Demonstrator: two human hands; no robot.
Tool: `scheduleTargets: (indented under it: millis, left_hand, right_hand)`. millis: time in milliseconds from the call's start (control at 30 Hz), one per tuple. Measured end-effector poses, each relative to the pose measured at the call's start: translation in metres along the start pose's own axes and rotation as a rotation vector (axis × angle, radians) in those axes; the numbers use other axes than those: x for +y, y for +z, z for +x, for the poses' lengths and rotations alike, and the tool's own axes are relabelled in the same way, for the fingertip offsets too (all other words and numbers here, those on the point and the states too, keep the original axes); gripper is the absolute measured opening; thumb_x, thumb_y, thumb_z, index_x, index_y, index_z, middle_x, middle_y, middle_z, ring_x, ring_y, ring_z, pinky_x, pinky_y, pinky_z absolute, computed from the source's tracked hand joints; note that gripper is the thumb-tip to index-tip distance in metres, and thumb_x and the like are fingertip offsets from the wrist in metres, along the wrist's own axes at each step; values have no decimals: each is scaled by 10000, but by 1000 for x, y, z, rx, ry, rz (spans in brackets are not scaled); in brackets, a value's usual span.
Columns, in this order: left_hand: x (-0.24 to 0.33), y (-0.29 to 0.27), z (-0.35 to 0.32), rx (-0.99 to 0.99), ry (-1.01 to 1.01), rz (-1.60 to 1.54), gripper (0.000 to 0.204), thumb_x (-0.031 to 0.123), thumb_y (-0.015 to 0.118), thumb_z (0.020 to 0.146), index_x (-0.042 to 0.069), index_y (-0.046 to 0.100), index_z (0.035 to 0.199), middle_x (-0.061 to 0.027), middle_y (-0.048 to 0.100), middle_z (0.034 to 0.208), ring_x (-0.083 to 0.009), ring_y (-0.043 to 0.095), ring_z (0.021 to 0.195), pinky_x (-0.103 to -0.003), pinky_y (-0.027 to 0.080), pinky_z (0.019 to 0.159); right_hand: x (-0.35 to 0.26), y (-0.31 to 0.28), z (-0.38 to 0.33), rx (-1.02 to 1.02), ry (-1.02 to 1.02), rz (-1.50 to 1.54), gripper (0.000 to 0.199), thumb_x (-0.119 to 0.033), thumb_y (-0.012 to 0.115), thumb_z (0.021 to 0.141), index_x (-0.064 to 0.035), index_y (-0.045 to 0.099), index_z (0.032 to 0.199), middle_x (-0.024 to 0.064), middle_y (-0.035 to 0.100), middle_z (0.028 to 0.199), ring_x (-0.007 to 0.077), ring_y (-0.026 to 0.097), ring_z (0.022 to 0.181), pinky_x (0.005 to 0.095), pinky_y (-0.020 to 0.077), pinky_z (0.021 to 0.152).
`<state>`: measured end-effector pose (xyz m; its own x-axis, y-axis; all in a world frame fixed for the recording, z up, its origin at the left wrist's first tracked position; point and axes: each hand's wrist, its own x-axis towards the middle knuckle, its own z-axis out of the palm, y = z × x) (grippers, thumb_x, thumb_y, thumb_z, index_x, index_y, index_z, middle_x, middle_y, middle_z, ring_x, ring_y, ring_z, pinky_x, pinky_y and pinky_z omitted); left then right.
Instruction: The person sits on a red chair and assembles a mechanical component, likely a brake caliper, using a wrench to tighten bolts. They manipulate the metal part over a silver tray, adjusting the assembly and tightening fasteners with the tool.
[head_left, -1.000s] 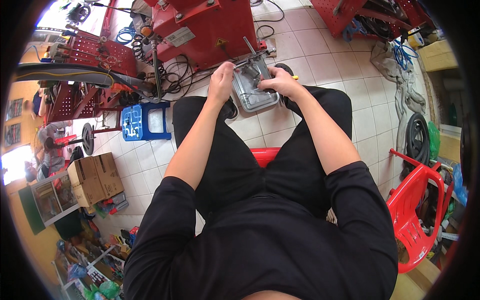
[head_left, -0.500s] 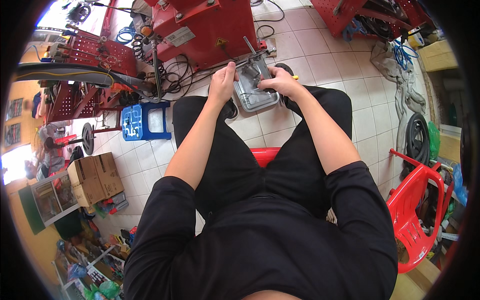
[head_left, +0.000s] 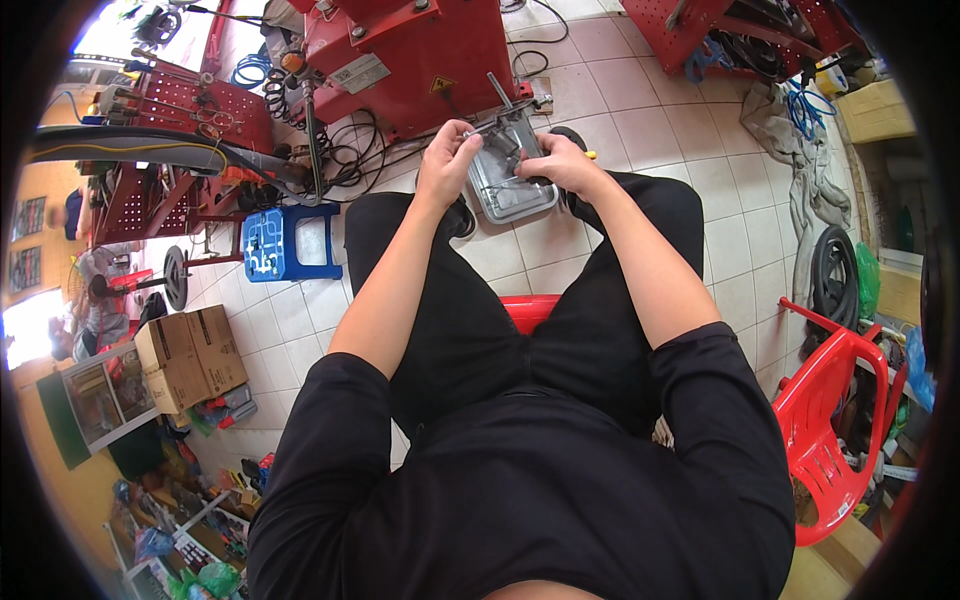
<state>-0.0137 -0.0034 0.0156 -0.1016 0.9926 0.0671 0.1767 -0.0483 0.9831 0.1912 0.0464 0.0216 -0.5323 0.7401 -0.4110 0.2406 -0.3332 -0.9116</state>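
Evidently, in the head view, the grey tray (head_left: 524, 212) lies beyond the knees, between the 2 hands, its long axis running away from the person and leaning slightly left at the far end. The right hand (head_left: 563, 166) is nearer, reaching over the tray's right side, fingers bent inward; the left hand (head_left: 450, 163) curls beside the opposite rim, thumb towards fingers. Whether either pinches anything I cannot tell; the right hand hides some contents, and small parts inside blur together.
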Motion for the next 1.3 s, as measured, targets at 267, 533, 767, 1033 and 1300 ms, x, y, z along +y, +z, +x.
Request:
scheduleTargets:
  millis: [267,533,767,1033,1300]
  left_hand:
    - [-3,-9,1,-58,-116,3,421,372,439,986,35,574,774,41,446,667,-55,378,625,-231,285,561]
    - [-4,-11,1,-91,-156,52,336,327,501,955,28,561,814,37,437,658,-60,384,611,-240,315,553]
    - [-4,0,1,15,12,49,408,376,466,975,31,571,784,34,430,653,-68,390,615,-247,320,561]
    - [-4,-9,2,-52,-182,29,383,370,469,985,52,555,789,53,416,679,-52,349,587,-225,287,547]
    - [-2,-2,0,-58,-16,-49,327,318,476,984,62,536,788,61,414,672,-37,340,584,-218,272,534]
  right_hand:
    - [0,0,0,-6,-6,-1,398,-162,735,666,6,609,1004,35,604,810,106,578,690,239,471,624]
    - [-1,-1,0,-13,-6,-8,405,-150,732,667,12,608,1017,38,609,817,109,584,701,240,476,637]
    - [0,0,0,-4,2,13,432,-169,735,668,7,613,1044,42,619,831,109,589,720,240,484,653]
    - [2,0,1,5,1,-14,389,-170,738,666,15,616,985,37,610,790,102,572,676,234,467,615]
    - [1,2,1,4,-8,-3,377,-171,737,662,8,621,973,29,602,763,96,559,657,234,451,599]
